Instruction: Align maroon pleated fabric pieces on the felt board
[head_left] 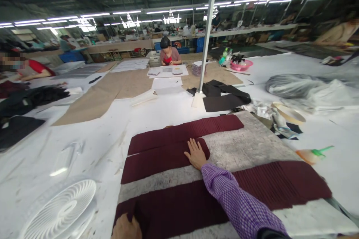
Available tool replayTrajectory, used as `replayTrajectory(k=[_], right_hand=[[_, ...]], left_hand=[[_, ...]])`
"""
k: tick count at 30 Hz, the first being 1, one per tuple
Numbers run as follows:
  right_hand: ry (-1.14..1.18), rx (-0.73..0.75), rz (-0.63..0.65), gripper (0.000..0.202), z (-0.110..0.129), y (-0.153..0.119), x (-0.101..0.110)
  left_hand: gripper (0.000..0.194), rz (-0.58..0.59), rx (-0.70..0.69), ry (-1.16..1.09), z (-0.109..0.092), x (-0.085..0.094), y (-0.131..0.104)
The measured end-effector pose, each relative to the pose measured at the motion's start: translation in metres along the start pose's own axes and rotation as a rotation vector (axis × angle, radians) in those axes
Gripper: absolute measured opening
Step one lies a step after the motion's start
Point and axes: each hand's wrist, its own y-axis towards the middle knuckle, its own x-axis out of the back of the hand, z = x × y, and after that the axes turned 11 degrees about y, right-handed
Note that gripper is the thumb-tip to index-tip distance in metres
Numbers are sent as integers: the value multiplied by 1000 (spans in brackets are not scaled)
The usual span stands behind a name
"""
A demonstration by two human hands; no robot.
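Observation:
My right hand (196,154) lies flat with its fingers apart on the right end of a short maroon fabric piece (162,160). Behind that piece lies a long maroon fabric strip (185,130), made of overlapping layers. At the bottom edge, my left hand (127,227) is closed on the near left corner of a maroon fabric panel (179,205), where a dark fold stands up beside the fingers. Further right, past my purple checked sleeve, a row of overlapping maroon pieces (280,183) spreads out. All of them rest on a worn grey board (241,145).
A white fan (67,209) stands at the near left. Beyond the board rises a metal post (207,33) with black fabric (227,99) at its foot. To the right are a tape roll (288,113), an orange-and-green object (312,155) and plastic sheeting (311,89). Other people work further back.

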Motion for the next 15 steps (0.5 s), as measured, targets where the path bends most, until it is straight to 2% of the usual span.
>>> replayTrajectory(k=[2,5,10,13,15], right_hand=[[-19,-30,7,59,-18,-10,3],[-16,-33,41,56,-31,-15,10],[34,-201,-12,44,-46,-20,50],[114,-280,-40,37,-36,-32,67],[205,-300,-47,32,-13,-49,69]], left_hand=[[16,14,5,-22,0,1,1],[23,18,19,-44,-2,7,1],[33,24,33,-111,-5,18,-7],[33,69,63,-208,-5,24,-9],[30,132,82,-310,-1,30,-5]])
